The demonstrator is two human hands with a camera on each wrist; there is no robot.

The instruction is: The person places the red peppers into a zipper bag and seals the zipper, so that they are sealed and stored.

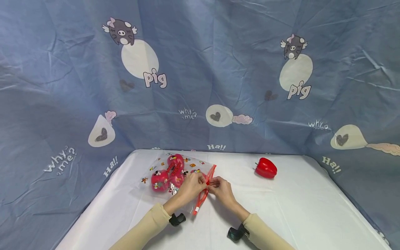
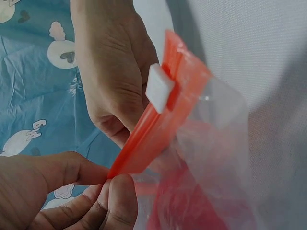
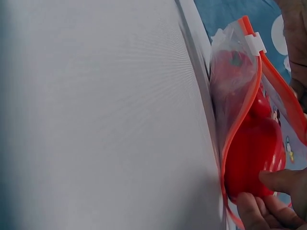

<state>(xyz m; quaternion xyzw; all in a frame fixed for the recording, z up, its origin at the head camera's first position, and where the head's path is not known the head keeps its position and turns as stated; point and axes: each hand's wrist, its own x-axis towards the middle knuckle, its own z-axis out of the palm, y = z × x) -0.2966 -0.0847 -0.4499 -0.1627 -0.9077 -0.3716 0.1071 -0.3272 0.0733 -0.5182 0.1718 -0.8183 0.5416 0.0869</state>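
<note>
A clear zip bag with red edges and printed cartoon figures lies on the table, with several red, pepper-like items inside. My left hand pinches the red zip strip between thumb and fingers. Opposite it, my right hand is at the bag's mouth. In the right wrist view its thumb and fingers hold the near end of a red bell pepper, which sits between the parted red edges. A white slider is at one end of the strip. In the head view the hands mostly hide this pepper.
Another red bell pepper lies on the white table to the right, apart from the bag. A blue printed curtain hangs behind the table and down its sides. Black wrist mounts hang below both forearms.
</note>
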